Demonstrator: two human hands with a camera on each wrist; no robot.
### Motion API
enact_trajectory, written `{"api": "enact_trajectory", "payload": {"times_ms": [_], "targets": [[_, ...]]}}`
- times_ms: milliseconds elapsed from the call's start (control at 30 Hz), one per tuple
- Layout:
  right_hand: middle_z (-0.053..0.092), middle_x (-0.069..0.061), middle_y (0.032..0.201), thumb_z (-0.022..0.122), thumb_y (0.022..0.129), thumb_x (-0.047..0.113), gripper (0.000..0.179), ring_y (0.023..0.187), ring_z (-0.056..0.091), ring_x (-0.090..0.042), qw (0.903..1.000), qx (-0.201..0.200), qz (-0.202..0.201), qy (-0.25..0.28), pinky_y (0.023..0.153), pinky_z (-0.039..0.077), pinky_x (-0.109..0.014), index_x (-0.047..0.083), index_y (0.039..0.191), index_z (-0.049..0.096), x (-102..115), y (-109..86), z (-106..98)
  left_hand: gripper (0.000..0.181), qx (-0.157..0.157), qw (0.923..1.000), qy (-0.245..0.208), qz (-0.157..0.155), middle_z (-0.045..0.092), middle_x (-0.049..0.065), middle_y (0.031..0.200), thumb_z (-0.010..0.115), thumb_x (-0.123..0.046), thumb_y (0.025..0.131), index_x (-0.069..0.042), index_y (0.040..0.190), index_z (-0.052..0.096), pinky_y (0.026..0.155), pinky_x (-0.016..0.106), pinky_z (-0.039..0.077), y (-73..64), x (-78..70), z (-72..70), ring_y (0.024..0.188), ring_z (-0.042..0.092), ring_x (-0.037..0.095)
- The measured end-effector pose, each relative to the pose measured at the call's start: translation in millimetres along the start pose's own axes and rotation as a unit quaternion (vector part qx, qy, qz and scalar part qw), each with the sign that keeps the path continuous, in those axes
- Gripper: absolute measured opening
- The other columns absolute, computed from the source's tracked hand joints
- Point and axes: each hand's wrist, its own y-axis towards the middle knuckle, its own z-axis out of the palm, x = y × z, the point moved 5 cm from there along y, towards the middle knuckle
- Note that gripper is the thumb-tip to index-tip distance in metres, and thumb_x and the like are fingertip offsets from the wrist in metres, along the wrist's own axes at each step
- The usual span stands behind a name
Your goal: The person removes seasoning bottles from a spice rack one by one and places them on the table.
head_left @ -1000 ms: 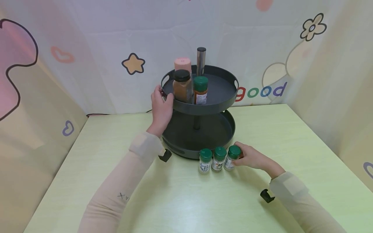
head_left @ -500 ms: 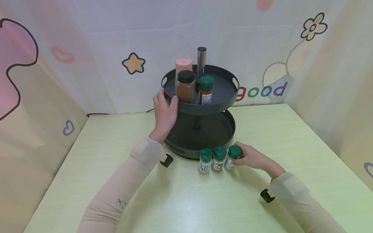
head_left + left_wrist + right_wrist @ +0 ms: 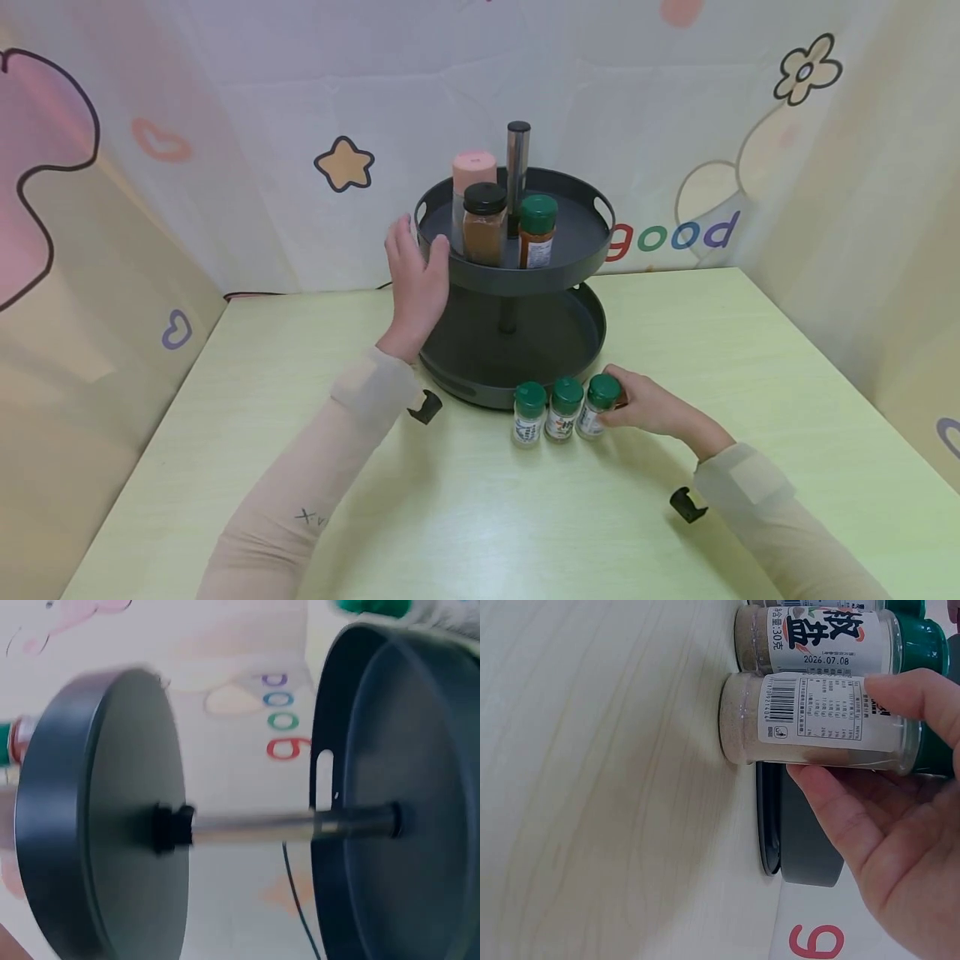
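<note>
My left hand (image 3: 417,287) is at the left rim of the dark grey upper tray (image 3: 517,283) of a two-tier turntable, with extended fingers and the thumb apart. On that tray stand a black-capped jar of brown powder (image 3: 483,237), a green-capped red spice jar (image 3: 536,242) and a pink-capped container (image 3: 473,171). My right hand (image 3: 648,406) pinches the rightmost of three green-capped spice jars between thumb and fingers; this spice jar (image 3: 817,716) stands upright on the table. Beside it are the middle spice jar (image 3: 561,422) and the left spice jar (image 3: 527,427).
The turntable's lower tray (image 3: 510,367) sits right behind the row of three jars. A metal post (image 3: 518,154) rises from the upper tray. Behind the pale table (image 3: 480,517) hangs a printed curtain (image 3: 262,167), with a thin cable (image 3: 251,294) at the table's back edge.
The upper tray has turned, carrying its containers to the right along the front. My left hand followed briefly, then drew back left, fingers straighter. The right hand and three table jars stay put.
</note>
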Motion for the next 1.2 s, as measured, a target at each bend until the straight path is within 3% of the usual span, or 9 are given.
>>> {"api": "enact_trajectory", "payload": {"times_ms": [233, 467, 700, 1200], "targets": [[0.053, -0.007, 0.086, 0.067, 0.075, 0.014, 0.033, 0.08, 0.047, -0.022, 1.0, 0.001, -0.001, 0.004, 0.069, 0.041, -0.03, 0.002, 0.095, 0.045, 0, 0.5, 0, 0.059, -0.006, 0.9996, 0.014, -0.026, 0.007, 0.002, 0.15, 0.032, -0.034, 0.093, -0.011, 0.142, 0.01, 0.112, 0.033, 0.012, 36.3, 4.8, -11.7, 0.137, 0.009, 0.015], [0.053, -0.007, 0.087, 0.067, 0.075, 0.014, 0.033, 0.081, 0.047, -0.023, 1.0, 0.001, 0.003, 0.009, 0.069, 0.041, -0.03, 0.003, 0.095, 0.045, -1, 0.2, 0, 0.06, 0.06, 0.9943, 0.062, -0.062, 0.006, -0.001, 0.15, 0.031, -0.035, 0.093, -0.013, 0.143, 0.006, 0.112, 0.032, 0.011, 55.3, 19.5, -5.5, 0.138, 0.006, 0.014], [0.054, -0.007, 0.088, 0.068, 0.074, 0.015, 0.033, 0.08, 0.047, -0.02, 1.0, 0.0, 0.001, 0.004, 0.07, 0.041, -0.03, 0.003, 0.096, 0.045, -1, 0.1, -1, 0.054, 0.099, 0.9903, 0.087, -0.044, 0.011, 0.004, 0.15, 0.025, -0.029, 0.093, -0.009, 0.142, 0.013, 0.112, 0.03, 0.011, 59.5, 24.8, -1.7, 0.137, 0.008, 0.016], [0.052, -0.005, 0.082, 0.068, 0.073, 0.012, 0.031, 0.076, 0.045, -0.019, 1.0, -0.004, -0.005, 0.006, 0.067, 0.04, -0.029, 0.003, 0.092, 0.044, 0, 1.0, 0, 0.053, 0.116, 0.989, 0.086, -0.028, 0.003, 0.002, 0.15, 0.022, -0.022, 0.093, -0.009, 0.143, 0.009, 0.112, 0.029, 0.005, 46.6, 17.5, 6.5, 0.138, 0.0, 0.013]]}}
